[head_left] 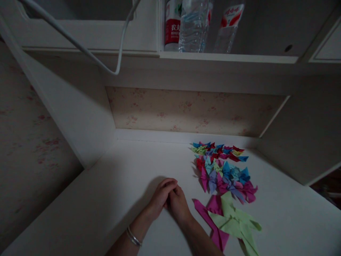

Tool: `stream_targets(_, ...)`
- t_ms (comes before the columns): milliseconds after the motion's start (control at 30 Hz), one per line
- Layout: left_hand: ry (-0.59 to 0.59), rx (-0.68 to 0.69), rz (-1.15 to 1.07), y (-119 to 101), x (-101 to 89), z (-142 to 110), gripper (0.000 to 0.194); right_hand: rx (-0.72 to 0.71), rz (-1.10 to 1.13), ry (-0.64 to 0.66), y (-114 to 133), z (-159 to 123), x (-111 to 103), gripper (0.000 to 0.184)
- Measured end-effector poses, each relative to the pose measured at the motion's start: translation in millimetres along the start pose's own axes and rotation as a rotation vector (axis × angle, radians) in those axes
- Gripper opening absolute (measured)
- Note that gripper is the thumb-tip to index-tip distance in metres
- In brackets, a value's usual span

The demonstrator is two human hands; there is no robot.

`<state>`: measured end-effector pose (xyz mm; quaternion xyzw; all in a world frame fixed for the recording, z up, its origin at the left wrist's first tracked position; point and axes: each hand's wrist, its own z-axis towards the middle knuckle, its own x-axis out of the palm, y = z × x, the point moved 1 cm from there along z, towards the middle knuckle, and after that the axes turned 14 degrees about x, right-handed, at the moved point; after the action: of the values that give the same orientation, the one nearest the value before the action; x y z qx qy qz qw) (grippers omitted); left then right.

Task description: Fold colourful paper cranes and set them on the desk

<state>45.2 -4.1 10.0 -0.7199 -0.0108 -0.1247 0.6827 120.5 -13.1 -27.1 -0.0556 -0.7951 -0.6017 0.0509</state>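
My left hand (160,197), with a silver bangle on its wrist, rests on the white desk. Its closed fingers lie over the fingers of my right hand (178,203), which is closed too. The two are clasped together, and no object shows in them. Just right of my right forearm lie a large light green folded paper figure (237,220) and a magenta one (220,236) partly beneath it. Farther back is a cluster of several small folded paper figures (226,176) in blue, purple, pink and red. Behind these lie several smaller ones (217,151).
The white desk (128,177) sits in a nook with side panels and a floral back wall (173,110). A shelf above holds a red-labelled bottle (172,30) and clear plastic bottles (194,28). A white cable (87,51) hangs down at upper left.
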Motion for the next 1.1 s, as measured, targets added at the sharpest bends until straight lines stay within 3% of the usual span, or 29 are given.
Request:
stream_targets(367,0.010,0.018,-0.015,2.9,-0.3,1.5,0.028,0.005,-0.010,-0.001,-0.9,0.8,0.3,0.022)
stream_targets(1100,0.004,0.007,0.011,-0.8,0.1,0.2,0.032,-0.008,-0.033,-0.001,0.7,-1.8,-0.4,0.022)
